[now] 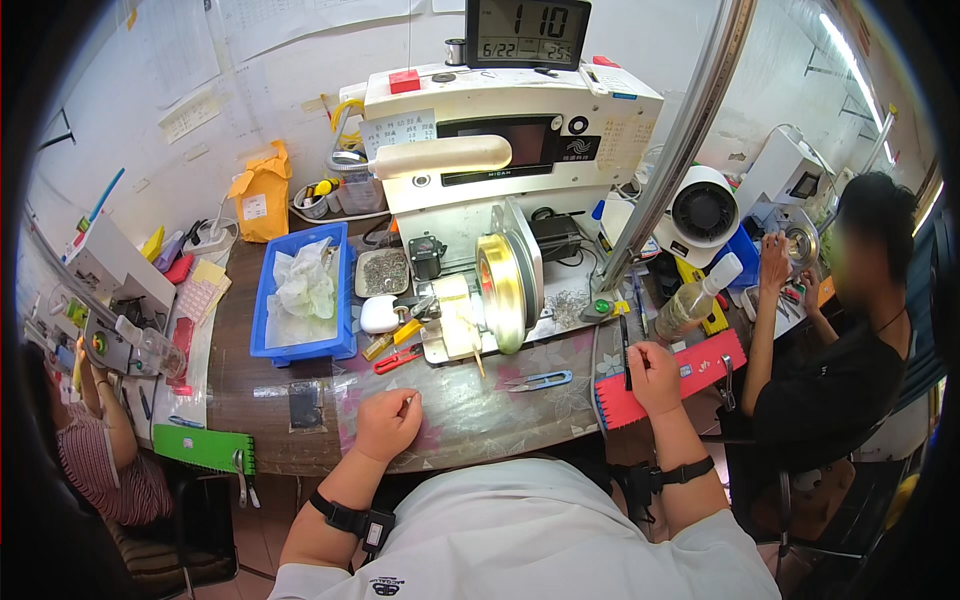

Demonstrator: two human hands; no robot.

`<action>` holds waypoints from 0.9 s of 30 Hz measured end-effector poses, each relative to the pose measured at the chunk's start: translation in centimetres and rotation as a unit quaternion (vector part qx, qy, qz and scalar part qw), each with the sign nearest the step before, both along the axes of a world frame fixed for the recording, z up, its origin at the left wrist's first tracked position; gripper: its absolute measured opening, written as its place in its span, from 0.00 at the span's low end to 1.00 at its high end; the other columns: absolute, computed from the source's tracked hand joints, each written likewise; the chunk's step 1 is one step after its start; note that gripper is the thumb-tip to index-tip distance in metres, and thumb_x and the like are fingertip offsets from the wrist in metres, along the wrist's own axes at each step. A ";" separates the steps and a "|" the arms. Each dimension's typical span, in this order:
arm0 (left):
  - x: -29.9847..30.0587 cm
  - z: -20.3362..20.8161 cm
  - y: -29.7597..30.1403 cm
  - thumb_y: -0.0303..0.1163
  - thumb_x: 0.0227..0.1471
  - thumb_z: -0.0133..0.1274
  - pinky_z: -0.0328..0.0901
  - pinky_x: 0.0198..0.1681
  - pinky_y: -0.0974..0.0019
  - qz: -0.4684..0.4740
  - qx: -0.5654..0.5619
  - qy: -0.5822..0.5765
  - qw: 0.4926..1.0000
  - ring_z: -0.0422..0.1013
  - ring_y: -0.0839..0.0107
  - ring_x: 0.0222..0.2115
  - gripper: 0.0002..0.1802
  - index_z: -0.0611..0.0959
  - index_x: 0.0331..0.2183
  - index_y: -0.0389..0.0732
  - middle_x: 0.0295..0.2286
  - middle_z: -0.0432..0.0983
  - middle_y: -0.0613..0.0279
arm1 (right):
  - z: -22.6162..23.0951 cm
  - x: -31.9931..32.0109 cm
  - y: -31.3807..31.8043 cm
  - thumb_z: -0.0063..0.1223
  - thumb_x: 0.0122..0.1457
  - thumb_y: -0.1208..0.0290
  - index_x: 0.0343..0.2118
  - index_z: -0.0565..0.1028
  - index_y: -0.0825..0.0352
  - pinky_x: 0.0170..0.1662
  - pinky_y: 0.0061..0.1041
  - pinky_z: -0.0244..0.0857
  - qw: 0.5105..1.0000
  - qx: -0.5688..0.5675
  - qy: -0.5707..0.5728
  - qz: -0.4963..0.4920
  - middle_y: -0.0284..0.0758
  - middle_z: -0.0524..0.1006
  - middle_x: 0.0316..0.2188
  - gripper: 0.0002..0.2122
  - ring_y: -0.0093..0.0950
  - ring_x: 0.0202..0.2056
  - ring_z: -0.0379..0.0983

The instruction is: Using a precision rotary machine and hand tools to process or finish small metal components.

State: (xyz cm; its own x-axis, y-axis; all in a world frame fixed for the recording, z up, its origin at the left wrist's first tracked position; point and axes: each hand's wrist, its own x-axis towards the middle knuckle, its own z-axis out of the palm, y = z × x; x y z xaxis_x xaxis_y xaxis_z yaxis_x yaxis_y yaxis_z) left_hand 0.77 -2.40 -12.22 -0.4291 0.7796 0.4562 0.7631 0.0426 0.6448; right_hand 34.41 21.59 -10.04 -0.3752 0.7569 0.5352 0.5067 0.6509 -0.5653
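Observation:
My left hand point(390, 424) is closed near the table's front edge, thumb and fingers pinched together. Anything between those fingertips is too small to make out. My right hand point(655, 378) is closed around a slim black tool point(627, 352) that stands nearly upright, its exact kind unclear. That hand is over the left part of a red board point(700, 372) with a jagged edge. Between my hands lie blue-handled snips point(540, 381). Red-handled snips point(398, 359) rest beyond my left hand. Ahead stands a white machine point(480, 210) with a shiny gold wheel point(503, 293).
A blue tray point(304, 345) holding crumpled plastic stands left of a small dish of metal bits point(383, 272). On the right are a clear bottle point(690, 305) and a metal post point(680, 140). Co-workers sit on both sides; a green board point(205, 448) lies left.

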 end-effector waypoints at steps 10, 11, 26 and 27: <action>0.2 0.1 0.0 0.27 0.44 0.58 0.62 0.20 0.62 0.001 0.009 -0.003 1.000 0.69 0.62 0.15 0.02 0.82 0.23 0.40 0.13 0.71 0.59 | -0.1 0.1 -0.1 0.56 0.55 0.70 0.27 0.75 0.67 0.30 0.33 0.66 1.000 0.001 0.001 -0.002 0.40 0.76 0.22 0.06 0.39 0.26 0.73; 0.1 0.1 0.0 0.27 0.44 0.58 0.62 0.20 0.62 0.001 0.009 -0.003 1.000 0.69 0.62 0.15 0.02 0.82 0.23 0.40 0.13 0.71 0.59 | -0.1 0.1 -0.1 0.56 0.55 0.70 0.27 0.75 0.67 0.30 0.33 0.66 1.000 0.001 0.001 -0.002 0.40 0.76 0.22 0.06 0.39 0.26 0.73; -0.4 -0.1 -0.2 0.28 0.44 0.58 0.63 0.19 0.63 -0.006 0.000 -0.003 1.000 0.69 0.62 0.15 0.03 0.82 0.23 0.40 0.13 0.71 0.59 | 0.0 -0.3 -0.1 0.56 0.55 0.71 0.27 0.75 0.68 0.30 0.33 0.66 1.000 -0.007 0.011 0.004 0.40 0.76 0.22 0.05 0.40 0.26 0.73; -0.3 -0.1 -0.1 0.28 0.44 0.58 0.63 0.19 0.63 -0.008 -0.004 -0.018 1.000 0.69 0.62 0.15 0.03 0.82 0.23 0.40 0.13 0.71 0.59 | 0.0 -0.2 -0.1 0.56 0.55 0.71 0.27 0.75 0.68 0.30 0.33 0.66 1.000 -0.012 0.007 -0.002 0.41 0.76 0.22 0.06 0.40 0.26 0.73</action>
State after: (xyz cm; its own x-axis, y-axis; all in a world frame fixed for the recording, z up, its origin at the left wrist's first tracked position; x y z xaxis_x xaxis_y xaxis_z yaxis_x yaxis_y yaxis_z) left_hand 0.51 -2.55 -12.28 -0.4325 0.7897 0.4351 0.7405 0.0358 0.6711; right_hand 34.25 21.50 -10.08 -0.3640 0.7713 0.5221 0.5015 0.6347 -0.5880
